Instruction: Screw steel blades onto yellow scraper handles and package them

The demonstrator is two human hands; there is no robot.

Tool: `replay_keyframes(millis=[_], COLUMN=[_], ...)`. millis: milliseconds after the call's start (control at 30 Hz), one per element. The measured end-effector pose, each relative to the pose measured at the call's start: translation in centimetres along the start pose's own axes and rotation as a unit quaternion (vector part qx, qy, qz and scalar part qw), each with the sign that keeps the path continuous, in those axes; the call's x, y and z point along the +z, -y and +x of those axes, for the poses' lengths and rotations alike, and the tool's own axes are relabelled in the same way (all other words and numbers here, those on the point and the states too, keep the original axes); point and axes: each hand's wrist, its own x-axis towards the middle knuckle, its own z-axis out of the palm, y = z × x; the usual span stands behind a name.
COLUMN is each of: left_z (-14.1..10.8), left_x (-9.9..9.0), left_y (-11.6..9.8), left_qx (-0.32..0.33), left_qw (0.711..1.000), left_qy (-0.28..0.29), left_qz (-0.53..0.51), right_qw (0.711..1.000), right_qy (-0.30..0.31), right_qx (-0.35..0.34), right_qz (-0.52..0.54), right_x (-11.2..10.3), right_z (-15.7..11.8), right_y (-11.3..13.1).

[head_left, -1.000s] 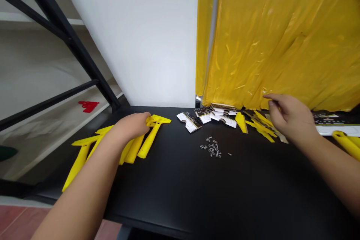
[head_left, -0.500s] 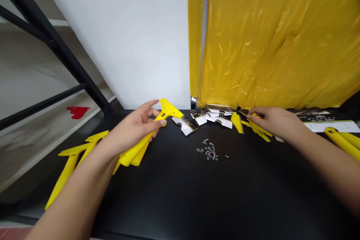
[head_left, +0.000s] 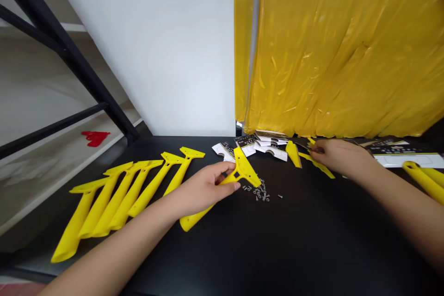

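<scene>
yellow scraper (head_left: 243, 168) in left hand (head_left: 204, 189), right hand (head_left: 342, 156) apparently pinching blade (head_left: 314, 149)

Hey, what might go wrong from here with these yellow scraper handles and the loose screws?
The yellow scraper handle in the left hand is right over the loose screws and nuts, so it could knock them and scatter them. The row of yellow handles also reaches close to the edge of the black table, so the nearest one might get nudged off.
</scene>
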Motion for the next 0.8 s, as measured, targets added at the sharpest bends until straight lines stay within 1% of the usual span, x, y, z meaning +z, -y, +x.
replay_keyframes(millis=[167, 367, 533, 633, 700, 733, 800], left_z=[0.2, 0.4, 0.5, 0.4, 0.4, 0.4, 0.5], left_x=[0.3, 0.9, 1.1, 1.1, 1.2, 1.3, 1.5], left_y=[0.2, 0.7, 0.8, 0.6, 0.5, 0.5, 0.5], left_qx=[-0.004, -0.014, 0.008, -0.017, -0.042, -0.048, -0.049], left_qw=[1.000, 1.000, 1.000, 0.999, 0.997, 0.995, 0.990], left_qy=[0.014, 0.017, 0.025, 0.027, 0.040, 0.050, 0.065], left_qz=[0.006, -0.011, -0.013, -0.024, -0.052, -0.072, -0.116], right_qw=[0.999, 0.998, 0.999, 0.999, 0.997, 0.995, 0.984], right_qy=[0.003, -0.002, 0.000, -0.015, -0.020, -0.014, 0.019], right_qx=[0.009, 0.039, 0.039, 0.039, 0.021, 0.000, -0.068], right_qz=[-0.044, -0.056, -0.025, 0.020, 0.067, 0.097, 0.161], right_x=[-0.1, 0.2, 0.4, -0.1, -0.6, -0.8, -1.1], right_z=[-0.1, 0.1, 0.8, 0.9, 0.3, -0.1, -1.2], right_y=[0.4, 0.4, -0.4, -1.1, -1.2, -1.1, -0.3])
